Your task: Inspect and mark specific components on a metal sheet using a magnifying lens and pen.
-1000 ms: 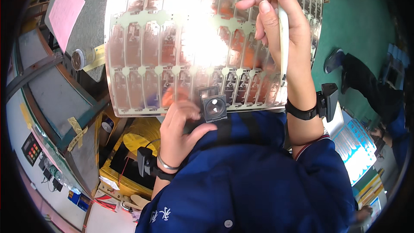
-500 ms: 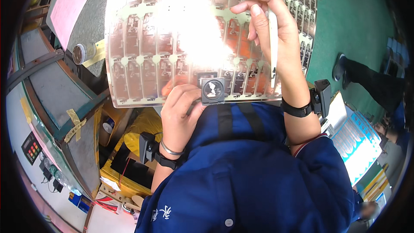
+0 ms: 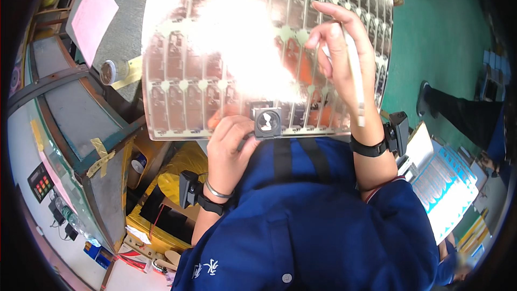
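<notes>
A large shiny copper-coloured circuit panel (image 3: 183,129) with rows of repeated units lies before me, a bright glare whitening its middle. At its near edge my left hand (image 3: 229,145) grips a small black square folding magnifier (image 3: 267,123), which rests on or just over the panel. My right hand (image 3: 350,56) is raised over the panel's right part, fingers curled. A slim white pen-like tool (image 3: 355,70) lies between its thumb and fingers, pointing back along the wrist. Whether the right fingers touch the panel I cannot tell.
On the grey surface at left are a pink sheet (image 3: 94,20) and a small round jar (image 3: 109,72) by yellow tape. A yellow-wrapped box (image 3: 180,180) stands below the panel. At right, someone's dark-trousered leg (image 3: 458,105) is on the green floor, near blue-white printed sheets (image 3: 444,178).
My right hand has shifted slightly right and down, and the white tool has tilted with it. The panel and magnifier sit a little lower and to the right in view.
</notes>
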### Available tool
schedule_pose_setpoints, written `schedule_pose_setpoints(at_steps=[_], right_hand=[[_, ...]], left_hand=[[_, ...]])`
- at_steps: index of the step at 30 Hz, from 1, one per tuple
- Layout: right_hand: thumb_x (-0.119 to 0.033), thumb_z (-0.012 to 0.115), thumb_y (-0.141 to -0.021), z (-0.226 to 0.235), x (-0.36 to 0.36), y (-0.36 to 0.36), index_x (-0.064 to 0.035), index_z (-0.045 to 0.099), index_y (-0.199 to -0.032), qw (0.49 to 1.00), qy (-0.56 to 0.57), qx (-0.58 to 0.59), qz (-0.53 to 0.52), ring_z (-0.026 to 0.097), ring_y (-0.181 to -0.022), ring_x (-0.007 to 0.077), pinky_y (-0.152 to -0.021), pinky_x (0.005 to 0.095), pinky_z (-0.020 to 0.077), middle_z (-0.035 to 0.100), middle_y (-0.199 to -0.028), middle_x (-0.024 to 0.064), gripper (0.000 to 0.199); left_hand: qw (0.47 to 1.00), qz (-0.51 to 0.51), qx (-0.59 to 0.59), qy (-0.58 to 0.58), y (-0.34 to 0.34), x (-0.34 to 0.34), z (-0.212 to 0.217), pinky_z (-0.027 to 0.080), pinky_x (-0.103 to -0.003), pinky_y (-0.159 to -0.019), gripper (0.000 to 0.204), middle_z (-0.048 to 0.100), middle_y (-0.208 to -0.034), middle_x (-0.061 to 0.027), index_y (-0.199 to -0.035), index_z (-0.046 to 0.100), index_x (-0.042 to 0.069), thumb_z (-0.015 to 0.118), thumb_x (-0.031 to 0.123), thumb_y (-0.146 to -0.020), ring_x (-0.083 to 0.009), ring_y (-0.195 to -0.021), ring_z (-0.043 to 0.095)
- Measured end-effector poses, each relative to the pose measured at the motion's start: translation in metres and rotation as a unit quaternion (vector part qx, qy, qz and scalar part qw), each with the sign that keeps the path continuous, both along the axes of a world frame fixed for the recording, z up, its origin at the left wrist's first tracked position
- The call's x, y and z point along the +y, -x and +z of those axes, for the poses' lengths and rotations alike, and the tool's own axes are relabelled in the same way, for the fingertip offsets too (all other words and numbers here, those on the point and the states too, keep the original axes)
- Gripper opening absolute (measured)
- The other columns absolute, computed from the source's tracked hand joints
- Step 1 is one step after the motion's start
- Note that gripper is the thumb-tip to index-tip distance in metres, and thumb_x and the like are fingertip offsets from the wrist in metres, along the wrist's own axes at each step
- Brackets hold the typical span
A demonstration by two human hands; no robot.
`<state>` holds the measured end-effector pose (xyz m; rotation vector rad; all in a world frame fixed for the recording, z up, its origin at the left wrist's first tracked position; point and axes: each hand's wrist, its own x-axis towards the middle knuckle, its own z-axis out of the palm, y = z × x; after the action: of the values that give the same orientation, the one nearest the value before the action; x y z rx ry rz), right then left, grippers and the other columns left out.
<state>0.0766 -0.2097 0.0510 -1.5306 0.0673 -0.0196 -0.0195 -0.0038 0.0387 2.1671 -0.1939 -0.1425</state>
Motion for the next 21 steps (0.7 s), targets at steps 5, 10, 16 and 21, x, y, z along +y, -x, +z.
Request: schedule_pose_setpoints(at_steps=[5, 10, 16, 21], right_hand=[[-0.038, 0.041, -0.098, 0.019, -0.003, -0.033, -0.0001, 0.06, -0.105, 0.999, -0.017, -0.031, 0.019, 0.047, -0.059, 0.0028, -0.052, 0.0164, 0.0366, 0.054, -0.071, -0.0004, 0.043], [-0.037, 0.042, -0.097, 0.034, 0.019, -0.065, -0.0027, 0.053, -0.09, 0.99, -0.123, 0.035, 0.067, 0.042, -0.05, 0.0048, -0.041, 0.0161, 0.031, 0.047, -0.062, -0.0005, 0.037], [-0.029, 0.05, -0.095, 0.024, 0.038, -0.065, -0.0035, 0.052, -0.089, 0.963, -0.192, 0.099, 0.161, 0.05, -0.056, 0.007, -0.043, 0.0182, 0.0375, 0.055, -0.071, 0.0032, 0.027], [-0.035, 0.042, -0.097, 0.027, 0.058, -0.028, -0.0031, 0.048, -0.103, 0.955, -0.14, -0.004, 0.26, 0.051, -0.071, 0.0117, -0.061, 0.0255, 0.0449, 0.053, -0.09, 0.0088, 0.033]], left_hand=[[0.999, -0.035, -0.029, -0.007, -0.002, 0.005, 0.003, 0.048, -0.035, -0.075, 0.03, 0.06, -0.088, -0.0102, -0.086, 0.06, 0.002, 0.072, -0.003, -0.059, -0.0274, -0.087, 0.059], [0.998, -0.026, -0.033, 0.036, 0.0, 0.005, -0.002, 0.048, -0.035, -0.077, 0.027, 0.059, -0.09, -0.0105, -0.09, 0.059, 0.003, 0.07, 0.0, -0.065, -0.0277, -0.089, 0.059], [0.998, -0.032, -0.016, 0.057, -0.007, 0.013, 0.002, 0.049, -0.034, -0.075, 0.029, 0.059, -0.094, -0.0105, -0.096, 0.059, 0.002, 0.071, 0.004, -0.07, -0.0272, -0.085, 0.059], [0.967, 0.059, 0.083, 0.231, -0.005, 0.024, 0.009, 0.049, -0.029, -0.073, 0.03, 0.059, -0.096, -0.0082, -0.107, 0.056, 0.0, 0.068, 0.006, -0.08, -0.0159, -0.085, 0.059]])
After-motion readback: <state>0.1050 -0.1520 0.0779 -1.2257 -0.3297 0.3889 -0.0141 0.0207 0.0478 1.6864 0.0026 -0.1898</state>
